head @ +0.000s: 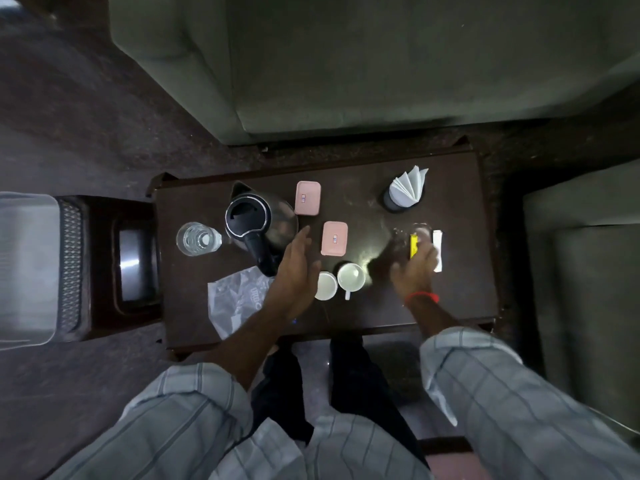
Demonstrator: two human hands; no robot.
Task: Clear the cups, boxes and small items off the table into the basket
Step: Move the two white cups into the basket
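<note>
Right hand (415, 268): fingers curl onto a small yellow sachet (414, 246) beside a white paper sachet (437, 249), right of the two white ceramic cups (350, 277); whether the grip has closed, I cannot tell. Left hand (294, 268): fingers straight, holding nothing, hovering just left of the cups. Two pink lidded plastic boxes (334, 238) lie beyond the cups on the dark wooden table (457, 306). The grey mesh basket (71, 268) stands far left of the cups. Recommended: pinch both sachets together, avoiding the cups.
</note>
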